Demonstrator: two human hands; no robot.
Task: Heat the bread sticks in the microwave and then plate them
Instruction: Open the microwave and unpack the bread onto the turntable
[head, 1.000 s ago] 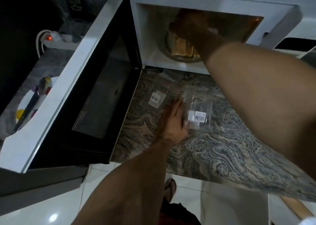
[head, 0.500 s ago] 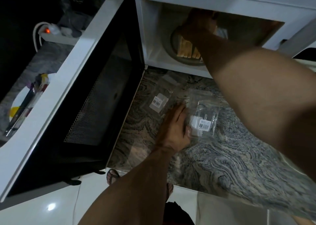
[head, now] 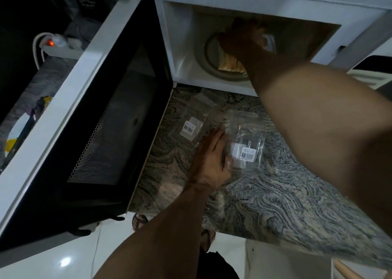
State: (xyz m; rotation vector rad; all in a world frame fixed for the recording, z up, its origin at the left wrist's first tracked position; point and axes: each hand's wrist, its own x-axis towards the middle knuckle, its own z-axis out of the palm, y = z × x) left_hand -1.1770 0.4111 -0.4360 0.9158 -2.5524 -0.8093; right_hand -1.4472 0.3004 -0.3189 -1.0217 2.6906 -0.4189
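Note:
Pale bread sticks (head: 230,63) lie on the glass turntable (head: 209,64) inside the white microwave (head: 182,45), whose door (head: 101,130) hangs wide open to the left. My right hand (head: 239,39) reaches into the cavity and sits on top of the sticks, its fingers curled down over them; most of the bread is hidden beneath it. My left hand (head: 212,160) lies flat on the marbled counter (head: 275,193) in front of the microwave, its thumb side touching a clear plastic packet (head: 247,145).
A second clear packet with a barcode label (head: 191,127) lies just left of my left hand. Beyond the door at far left are a power strip with a lit switch (head: 61,45) and a plate with utensils (head: 14,134). Tiled floor shows below the counter edge.
My right hand stays on the bread sticks and has settled a little deeper into the cavity. The left hand has not moved on the counter.

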